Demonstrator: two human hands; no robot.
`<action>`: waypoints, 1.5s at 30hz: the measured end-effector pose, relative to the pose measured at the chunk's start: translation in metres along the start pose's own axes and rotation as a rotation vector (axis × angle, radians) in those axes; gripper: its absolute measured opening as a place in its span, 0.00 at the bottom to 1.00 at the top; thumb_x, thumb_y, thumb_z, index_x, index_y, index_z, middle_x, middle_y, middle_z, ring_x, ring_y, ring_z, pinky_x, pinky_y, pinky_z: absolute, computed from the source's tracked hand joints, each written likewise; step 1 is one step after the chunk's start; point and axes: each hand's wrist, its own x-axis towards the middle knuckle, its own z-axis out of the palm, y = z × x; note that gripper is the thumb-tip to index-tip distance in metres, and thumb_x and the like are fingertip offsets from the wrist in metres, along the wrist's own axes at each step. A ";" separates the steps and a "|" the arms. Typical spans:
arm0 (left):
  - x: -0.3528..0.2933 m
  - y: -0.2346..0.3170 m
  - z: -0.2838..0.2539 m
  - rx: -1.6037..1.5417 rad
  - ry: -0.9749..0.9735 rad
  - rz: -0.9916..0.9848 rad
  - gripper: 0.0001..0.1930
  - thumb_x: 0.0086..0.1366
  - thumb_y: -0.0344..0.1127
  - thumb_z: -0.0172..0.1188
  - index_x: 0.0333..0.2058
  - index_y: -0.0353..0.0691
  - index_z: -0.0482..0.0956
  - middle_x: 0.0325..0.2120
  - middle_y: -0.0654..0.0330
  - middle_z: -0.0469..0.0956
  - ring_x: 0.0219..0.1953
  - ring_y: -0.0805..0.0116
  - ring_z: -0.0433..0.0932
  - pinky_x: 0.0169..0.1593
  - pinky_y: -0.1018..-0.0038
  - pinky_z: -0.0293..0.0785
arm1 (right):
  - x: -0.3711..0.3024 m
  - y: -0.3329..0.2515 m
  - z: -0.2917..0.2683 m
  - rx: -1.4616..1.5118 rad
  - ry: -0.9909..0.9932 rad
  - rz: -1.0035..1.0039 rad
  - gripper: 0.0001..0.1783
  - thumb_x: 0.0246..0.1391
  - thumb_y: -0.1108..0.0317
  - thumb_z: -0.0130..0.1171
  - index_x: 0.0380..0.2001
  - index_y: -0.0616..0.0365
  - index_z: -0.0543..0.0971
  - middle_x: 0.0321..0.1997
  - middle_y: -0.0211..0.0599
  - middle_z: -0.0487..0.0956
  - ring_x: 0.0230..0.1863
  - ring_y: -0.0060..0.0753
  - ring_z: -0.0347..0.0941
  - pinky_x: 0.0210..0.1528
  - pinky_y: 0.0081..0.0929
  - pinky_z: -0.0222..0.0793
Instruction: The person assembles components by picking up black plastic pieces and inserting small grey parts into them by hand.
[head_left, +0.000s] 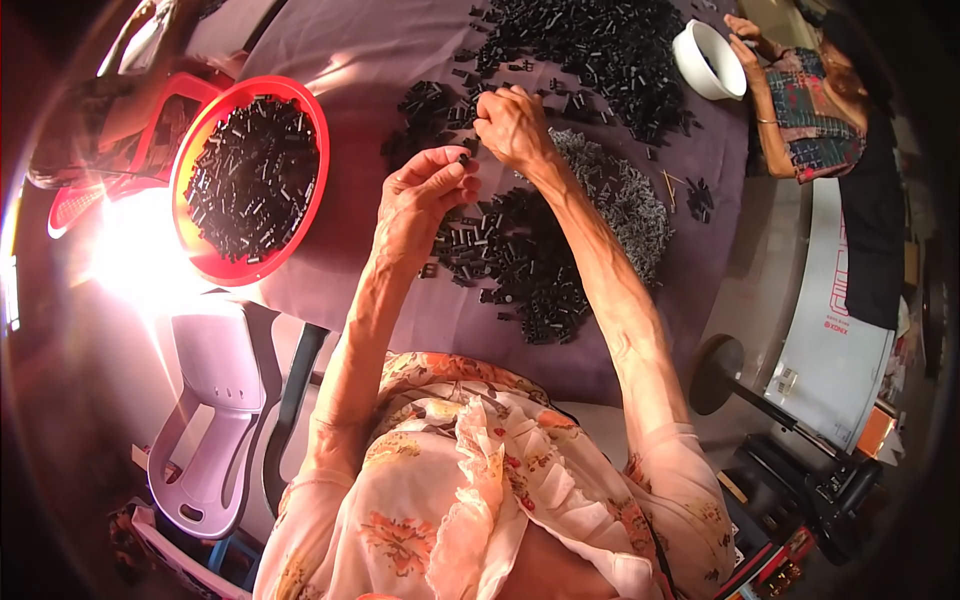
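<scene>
Between thumb and fingertips, my left hand [428,190] pinches a small black plastic part [463,159]. My right hand [515,128] is just beyond it to the right, its fingers curled closed over the table; whatever they hold is hidden. Beneath and around both hands lie small black parts: a near pile [545,265] below my right forearm, a looser cluster [425,105] by the fingers and a large heap [600,50] at the far side. A pile of small grey parts [625,205] spreads to the right of my right forearm.
A red basin [318,190] full of black parts sits at the left table edge. Across the far right corner another person [815,110] has hands by a white bowl [690,60]. A purple cloth [340,120] covers the table; a lilac chair [215,360] stands left.
</scene>
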 end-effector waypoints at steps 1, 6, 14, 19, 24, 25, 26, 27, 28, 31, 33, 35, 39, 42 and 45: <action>0.002 0.000 0.002 -0.014 -0.003 0.017 0.09 0.58 0.28 0.56 0.38 0.33 0.73 0.30 0.57 0.76 0.32 0.70 0.76 0.38 0.76 0.73 | -0.001 0.004 -0.004 0.111 -0.016 0.024 0.05 0.39 0.70 0.57 0.19 0.59 0.74 0.21 0.35 0.75 0.23 0.35 0.70 0.32 0.30 0.64; 0.001 0.005 0.013 -0.001 0.000 0.070 0.09 0.58 0.27 0.56 0.37 0.32 0.74 0.30 0.59 0.76 0.30 0.71 0.75 0.37 0.77 0.73 | -0.017 -0.034 -0.071 1.183 -0.028 0.394 0.05 0.43 0.73 0.60 0.27 0.60 0.77 0.25 0.30 0.78 0.28 0.19 0.72 0.33 0.16 0.68; -0.004 0.003 0.052 0.036 -0.051 0.107 0.09 0.57 0.26 0.55 0.37 0.31 0.74 0.29 0.59 0.76 0.29 0.71 0.75 0.37 0.76 0.73 | -0.045 -0.052 -0.107 1.243 0.208 0.398 0.06 0.45 0.71 0.61 0.28 0.59 0.78 0.24 0.25 0.76 0.28 0.15 0.69 0.34 0.15 0.65; -0.005 -0.004 0.065 0.040 -0.076 0.120 0.09 0.57 0.26 0.55 0.37 0.31 0.74 0.27 0.60 0.76 0.28 0.72 0.75 0.36 0.77 0.73 | -0.056 -0.055 -0.117 1.143 0.298 0.367 0.05 0.46 0.72 0.60 0.28 0.60 0.77 0.25 0.27 0.77 0.29 0.16 0.70 0.33 0.16 0.67; -0.006 -0.009 0.069 0.073 -0.078 0.146 0.08 0.57 0.26 0.55 0.37 0.31 0.75 0.27 0.61 0.76 0.27 0.73 0.74 0.36 0.79 0.72 | -0.062 -0.058 -0.120 1.021 0.347 0.364 0.05 0.46 0.73 0.60 0.29 0.61 0.76 0.26 0.28 0.77 0.30 0.17 0.71 0.33 0.17 0.68; -0.006 -0.009 0.070 0.088 -0.073 0.150 0.08 0.57 0.25 0.56 0.37 0.31 0.75 0.27 0.61 0.76 0.27 0.74 0.74 0.36 0.79 0.72 | -0.062 -0.057 -0.119 1.021 0.346 0.364 0.05 0.46 0.73 0.60 0.29 0.61 0.76 0.26 0.28 0.77 0.30 0.17 0.71 0.33 0.17 0.68; -0.007 -0.009 0.071 0.103 -0.066 0.156 0.08 0.57 0.25 0.56 0.37 0.31 0.75 0.27 0.62 0.76 0.27 0.74 0.74 0.35 0.80 0.71 | -0.063 -0.057 -0.118 1.023 0.355 0.358 0.05 0.46 0.73 0.59 0.29 0.61 0.76 0.26 0.28 0.77 0.30 0.17 0.71 0.33 0.17 0.68; -0.007 -0.009 0.071 0.102 -0.064 0.156 0.08 0.57 0.25 0.56 0.37 0.31 0.75 0.27 0.62 0.76 0.27 0.74 0.74 0.35 0.80 0.71 | -0.064 -0.057 -0.116 1.025 0.363 0.352 0.05 0.47 0.74 0.59 0.29 0.61 0.76 0.27 0.29 0.77 0.30 0.18 0.71 0.33 0.17 0.68; -0.007 -0.009 0.071 0.105 -0.059 0.159 0.08 0.57 0.25 0.56 0.37 0.31 0.75 0.27 0.62 0.76 0.27 0.74 0.74 0.35 0.80 0.71 | -0.065 -0.057 -0.114 1.026 0.361 0.352 0.05 0.47 0.74 0.59 0.29 0.61 0.76 0.27 0.29 0.77 0.30 0.18 0.71 0.33 0.17 0.68; -0.007 -0.011 0.070 0.120 -0.047 0.173 0.09 0.57 0.26 0.56 0.37 0.30 0.75 0.27 0.62 0.76 0.27 0.75 0.74 0.35 0.81 0.71 | -0.067 -0.059 -0.112 0.974 0.397 0.316 0.06 0.47 0.73 0.59 0.30 0.61 0.76 0.27 0.30 0.77 0.30 0.19 0.72 0.33 0.18 0.68; -0.008 -0.010 0.071 0.133 -0.039 0.184 0.09 0.57 0.26 0.56 0.37 0.30 0.75 0.26 0.62 0.76 0.27 0.75 0.74 0.35 0.81 0.71 | -0.068 -0.061 -0.114 0.746 0.424 0.256 0.06 0.46 0.74 0.60 0.29 0.61 0.75 0.28 0.31 0.77 0.29 0.21 0.72 0.33 0.18 0.68; -0.011 -0.008 0.075 0.227 -0.010 0.185 0.09 0.57 0.26 0.56 0.37 0.30 0.75 0.26 0.62 0.76 0.27 0.76 0.74 0.35 0.82 0.71 | -0.068 -0.059 -0.110 0.697 0.464 0.201 0.06 0.46 0.75 0.60 0.29 0.61 0.75 0.28 0.32 0.76 0.28 0.23 0.72 0.32 0.19 0.68; -0.012 -0.010 0.075 0.243 0.013 0.192 0.09 0.57 0.26 0.56 0.37 0.30 0.75 0.25 0.62 0.76 0.27 0.76 0.74 0.36 0.82 0.70 | -0.070 -0.060 -0.106 0.572 0.539 0.108 0.06 0.46 0.76 0.59 0.29 0.61 0.74 0.27 0.35 0.75 0.27 0.28 0.72 0.30 0.21 0.68; -0.012 -0.011 0.074 0.225 0.003 0.192 0.09 0.57 0.26 0.56 0.37 0.29 0.75 0.25 0.61 0.76 0.27 0.76 0.74 0.36 0.82 0.70 | -0.071 -0.059 -0.103 0.477 0.559 0.038 0.06 0.46 0.77 0.58 0.30 0.61 0.73 0.27 0.36 0.75 0.27 0.30 0.73 0.29 0.23 0.69; -0.011 -0.012 0.074 0.236 -0.012 0.192 0.10 0.56 0.26 0.56 0.37 0.29 0.74 0.25 0.61 0.76 0.27 0.76 0.73 0.35 0.82 0.70 | -0.073 -0.057 -0.106 0.466 0.540 0.014 0.06 0.46 0.78 0.57 0.31 0.61 0.73 0.27 0.38 0.75 0.27 0.32 0.73 0.29 0.23 0.69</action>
